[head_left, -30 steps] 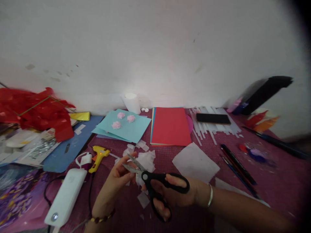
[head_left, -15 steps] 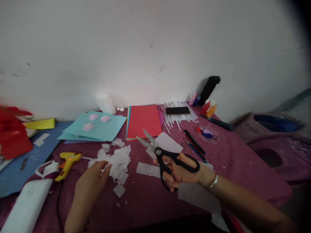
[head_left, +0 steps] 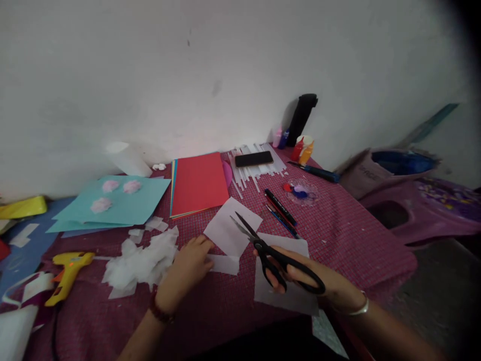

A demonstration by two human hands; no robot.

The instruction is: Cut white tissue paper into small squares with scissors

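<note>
My right hand [head_left: 331, 282] grips black-handled scissors [head_left: 262, 245], their blades slightly apart and pointing up and left. My left hand [head_left: 188, 268] lies low over the table, thumb and fingers apart, at the left end of a thin white paper strip [head_left: 226, 264]; whether it touches the strip I cannot tell. Behind the strip is a white paper square [head_left: 235, 225]. A larger white sheet [head_left: 276, 296] lies under the scissors and right hand. Left of my left hand is a loose heap of small white paper pieces [head_left: 145, 263].
A yellow glue gun [head_left: 69, 273] with a cord lies at left. Pink paper flowers [head_left: 132, 186] rest on light-blue sheets [head_left: 124, 213]. Behind are red paper [head_left: 199, 183] and a phone [head_left: 254, 159] on white strips. Pens [head_left: 280, 206] and a box cutter [head_left: 319, 173] lie right.
My left hand has moved right, from the heap of paper pieces to the strip. The scissors remain in my right hand, their blades closer together. The view has turned rightward.
</note>
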